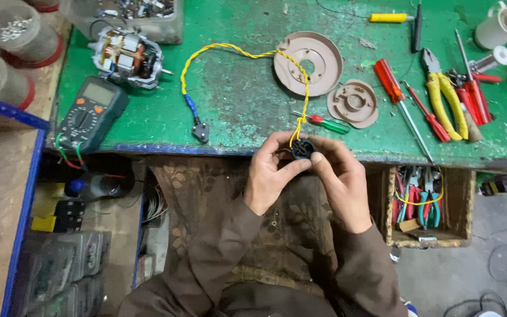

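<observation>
The person is sitting at the near edge of the worn green-painted surface (242,100), holding a small round black plastic part (302,148) just in front of that edge, above the lap. The left hand (272,171) is curling around it from the left, thumb pressing on its lower side, and the right hand (338,176) is closing on it from the right, so both grips are pinching tight on the part. A twisted yellow wire (236,51) is running up from the part, looping across the middle of the surface and ending in a blue-sleeved connector (193,108). Near the far edge a round beige plastic cover (309,63) is lying, with a smaller beige disc (353,104) beside it. Toward the left edge a dark multimeter (89,114) is resting below an open electric motor (127,56); toward the right edge, yellow-handled pliers (444,97) are lying.
</observation>
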